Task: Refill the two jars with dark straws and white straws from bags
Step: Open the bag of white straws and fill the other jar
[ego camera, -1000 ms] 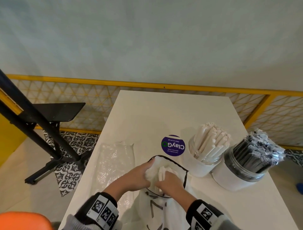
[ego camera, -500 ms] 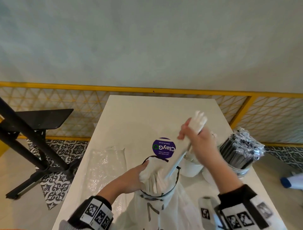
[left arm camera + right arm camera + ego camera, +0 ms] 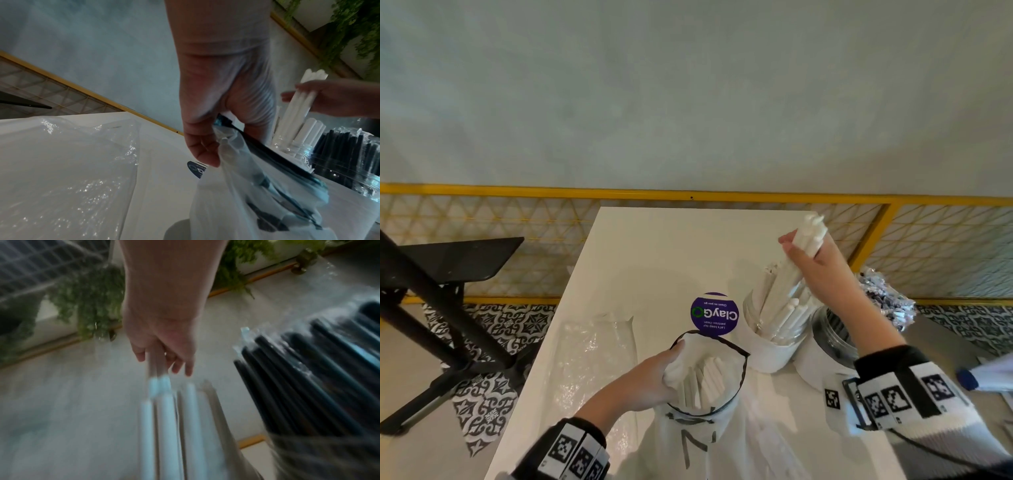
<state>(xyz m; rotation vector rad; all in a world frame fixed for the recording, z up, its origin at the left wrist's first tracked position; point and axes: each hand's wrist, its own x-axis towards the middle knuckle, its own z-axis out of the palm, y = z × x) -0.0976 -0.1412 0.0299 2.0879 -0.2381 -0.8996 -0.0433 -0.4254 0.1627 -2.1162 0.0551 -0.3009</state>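
My left hand (image 3: 654, 380) (image 3: 205, 146) pinches the black-trimmed rim of the white bag (image 3: 709, 425) (image 3: 257, 186), holding its mouth wide; white straws (image 3: 705, 380) lie inside. My right hand (image 3: 813, 260) (image 3: 164, 352) grips a bundle of white straws (image 3: 808, 233) (image 3: 302, 97) above the white-straw jar (image 3: 774, 339), their lower ends reaching into it. To the right of that jar stands the dark-straw jar (image 3: 832, 335) (image 3: 308, 386), packed with wrapped dark straws (image 3: 887, 298) and partly hidden by my right forearm.
An empty clear plastic bag (image 3: 592, 359) (image 3: 65, 162) lies flat on the white table (image 3: 654, 260) at the left. A purple round sticker (image 3: 714, 313) sits behind the white bag. A yellow mesh fence (image 3: 517, 219) borders the table's far edge.
My right hand pulled a bundle of white straws out of the bag and carried it up and right, over the white-straw jar. The left hand stayed on the bag's rim.
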